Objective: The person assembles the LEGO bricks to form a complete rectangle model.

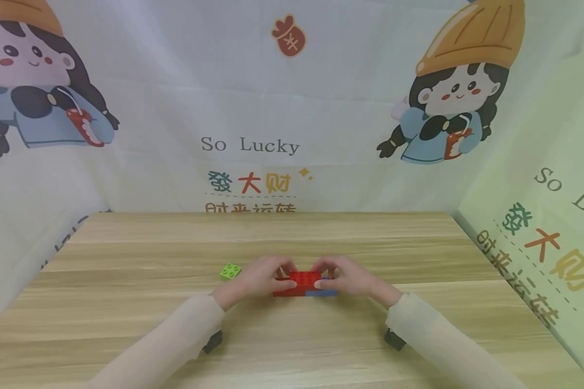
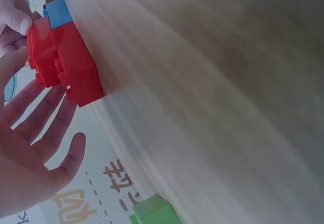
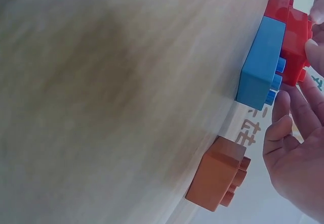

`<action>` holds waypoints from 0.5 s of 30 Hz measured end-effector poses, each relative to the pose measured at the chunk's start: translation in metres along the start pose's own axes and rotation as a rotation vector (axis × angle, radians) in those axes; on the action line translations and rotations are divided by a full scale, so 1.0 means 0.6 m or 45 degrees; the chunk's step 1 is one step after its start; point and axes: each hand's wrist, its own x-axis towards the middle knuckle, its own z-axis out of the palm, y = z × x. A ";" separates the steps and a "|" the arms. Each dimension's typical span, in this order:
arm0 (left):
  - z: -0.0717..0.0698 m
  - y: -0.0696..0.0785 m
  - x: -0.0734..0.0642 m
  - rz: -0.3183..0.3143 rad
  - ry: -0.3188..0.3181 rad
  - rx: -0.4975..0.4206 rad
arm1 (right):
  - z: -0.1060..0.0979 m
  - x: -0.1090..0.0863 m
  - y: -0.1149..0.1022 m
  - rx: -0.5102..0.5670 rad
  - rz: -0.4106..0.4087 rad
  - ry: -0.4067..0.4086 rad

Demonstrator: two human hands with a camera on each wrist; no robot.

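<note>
On the table, a red building brick [image 1: 288,292] and a blue building brick [image 1: 322,293] lie end to end. A second red brick [image 1: 305,278] sits on top, across the seam between them. My left hand [image 1: 260,276] pinches the left end of this upper brick between thumb and fingers. From the other side, my right hand [image 1: 349,276] pinches its right end, thumb on the near face. In the right wrist view the studs of the blue brick [image 3: 262,64] show beyond the upper brick's end.
A light green brick [image 1: 231,271] lies to the left of my left hand. An orange-brown brick [image 3: 216,174] stands beside the blue one in the right wrist view, hidden behind my right hand from the head. Printed cloth [image 1: 340,124] hangs behind the wooden table [image 1: 292,346].
</note>
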 end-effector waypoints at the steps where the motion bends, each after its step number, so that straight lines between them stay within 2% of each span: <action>1: 0.000 0.001 0.000 0.004 0.008 0.009 | 0.000 0.000 -0.001 -0.002 0.003 0.000; 6: 0.001 0.003 0.001 0.004 0.029 0.032 | 0.001 0.001 -0.008 -0.029 0.029 0.025; 15: -0.002 0.009 0.002 0.004 0.017 0.033 | 0.005 0.005 -0.009 -0.084 -0.033 0.111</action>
